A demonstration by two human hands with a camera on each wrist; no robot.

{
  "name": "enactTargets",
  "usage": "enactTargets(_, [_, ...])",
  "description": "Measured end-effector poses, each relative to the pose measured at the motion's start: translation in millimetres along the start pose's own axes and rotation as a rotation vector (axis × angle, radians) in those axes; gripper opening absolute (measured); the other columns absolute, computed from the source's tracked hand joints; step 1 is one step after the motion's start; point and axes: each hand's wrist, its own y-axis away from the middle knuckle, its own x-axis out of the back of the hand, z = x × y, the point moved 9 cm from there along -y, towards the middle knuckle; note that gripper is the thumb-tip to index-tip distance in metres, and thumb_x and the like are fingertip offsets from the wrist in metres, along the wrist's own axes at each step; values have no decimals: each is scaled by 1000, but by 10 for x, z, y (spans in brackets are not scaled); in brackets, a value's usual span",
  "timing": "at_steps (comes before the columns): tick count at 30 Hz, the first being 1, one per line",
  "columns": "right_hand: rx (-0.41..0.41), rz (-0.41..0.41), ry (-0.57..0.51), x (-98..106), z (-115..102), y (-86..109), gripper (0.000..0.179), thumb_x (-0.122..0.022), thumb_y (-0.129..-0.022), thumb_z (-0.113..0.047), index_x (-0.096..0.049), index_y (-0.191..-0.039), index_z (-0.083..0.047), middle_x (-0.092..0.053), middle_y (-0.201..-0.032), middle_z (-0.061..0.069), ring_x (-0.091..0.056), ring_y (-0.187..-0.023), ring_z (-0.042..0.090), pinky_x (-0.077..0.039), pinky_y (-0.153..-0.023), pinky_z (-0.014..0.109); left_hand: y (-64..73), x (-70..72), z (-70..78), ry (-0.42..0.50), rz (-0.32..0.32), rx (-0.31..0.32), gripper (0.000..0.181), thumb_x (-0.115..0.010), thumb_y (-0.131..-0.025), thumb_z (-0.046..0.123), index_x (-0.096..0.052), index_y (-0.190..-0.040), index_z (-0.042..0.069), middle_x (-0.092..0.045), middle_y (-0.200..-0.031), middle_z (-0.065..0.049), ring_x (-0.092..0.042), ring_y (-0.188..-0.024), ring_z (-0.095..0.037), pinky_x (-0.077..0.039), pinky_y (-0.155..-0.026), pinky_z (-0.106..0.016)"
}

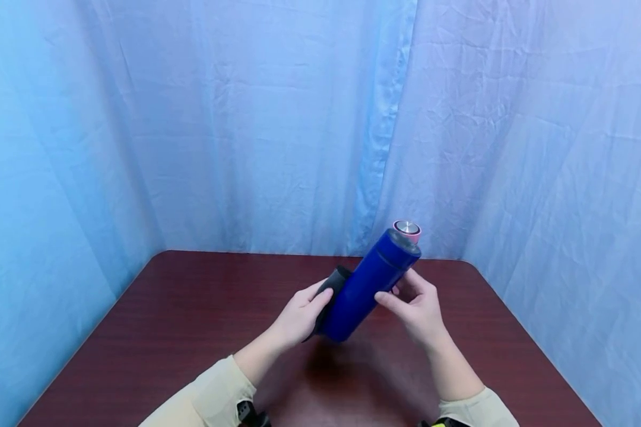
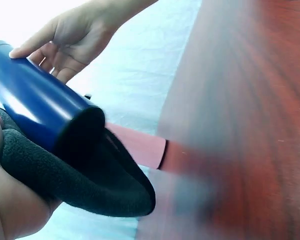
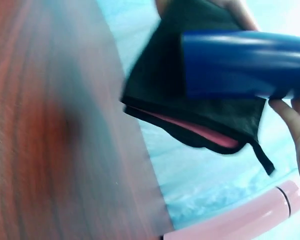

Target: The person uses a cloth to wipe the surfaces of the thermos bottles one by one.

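Note:
My right hand (image 1: 424, 311) grips a blue thermos flask (image 1: 365, 284) near its upper end, thumb on the near side and fingers behind. The flask is tilted above the table, its top leaning to the right and its base low on the left. My left hand (image 1: 296, 317) holds a dark grey-black cloth (image 2: 80, 185) against the flask's lower part. The left wrist view shows the cloth folded below the flask's base, with a fleecy surface. In the right wrist view the cloth (image 3: 155, 75) spreads behind the flask and has a small loop at one corner.
A pink thermos flask (image 1: 415, 238) with a silvery top stands behind the blue one, mostly hidden in the head view. Under the hands is a dark red-brown wooden table (image 1: 192, 308). Pale blue curtains (image 1: 278, 130) surround its back and sides.

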Motion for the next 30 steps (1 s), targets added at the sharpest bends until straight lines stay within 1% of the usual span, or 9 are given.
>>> enactTargets(4, [-49,51,-13,94,48,-43,49,-74,-85,13,-62,-131,2,-69,-97,8,-61,-77,18,-57,-68,28,46,33,34,-38,52,-53,42,-50,-109,22,-53,-150,12,-61,-139,-10,-61,-121,-27,-49,-101,-43])
enactTargets(8, [-8,-8,13,10,58,-46,63,-75,-82,17,-58,-140,-1,-67,-126,15,-68,-104,26,-59,-82,35,5,24,177,-37,70,-121,41,-50,-109,20,-54,-149,12,-57,-145,-6,-55,-129,-22,-44,-106,-43])
enactTargets(11, [33,-64,13,-95,38,-20,67,-74,-82,20,-56,-143,0,-63,-134,19,-66,-114,32,-58,-86,43,-87,24,240,15,64,-122,40,-48,-110,24,-56,-147,11,-63,-136,-9,-61,-120,-22,-49,-101,-43])
enactTargets(14, [46,-91,12,-161,19,15,66,-74,-82,19,-56,-143,1,-63,-132,19,-68,-109,31,-58,-85,42,-200,23,179,85,31,-52,42,-46,-110,32,-60,-141,9,-69,-120,-13,-66,-106,-25,-53,-92,-42])
enactTargets(16, [40,-96,-8,-170,14,32,65,-73,-82,19,-56,-142,2,-65,-129,19,-69,-104,29,-59,-84,41,-247,12,55,127,-10,47,45,-46,-109,39,-61,-140,10,-70,-114,-13,-68,-99,-26,-55,-88,-42])
enactTargets(19, [2,-77,-75,-126,33,40,60,-72,-84,18,-57,-140,4,-69,-120,16,-70,-95,24,-60,-79,37,-246,7,-185,164,-71,211,52,-48,-106,48,-60,-142,12,-70,-115,-12,-69,-99,-26,-55,-87,-43])
enactTargets(22, [-38,-41,-198,-38,71,26,52,-65,-88,18,-57,-138,6,-71,-111,14,-69,-90,21,-60,-76,36,-176,20,-355,195,-107,322,59,-50,-103,54,-57,-146,14,-69,-119,-12,-69,-101,-28,-55,-89,-46])
enactTargets(26, [-62,26,-301,109,122,11,46,-60,-91,20,-62,-133,2,-69,-101,10,-68,-86,20,-60,-72,34,-81,71,-346,189,-94,297,58,-51,-104,52,-56,-146,13,-68,-120,-13,-68,-101,-27,-55,-89,-45])
enactTargets(30, [-50,55,-231,201,143,13,45,-64,-87,21,-65,-127,1,-68,-94,8,-65,-78,18,-59,-67,32,-62,103,-198,184,-52,195,51,-50,-106,45,-58,-145,13,-68,-120,-14,-68,-102,-27,-56,-88,-44])
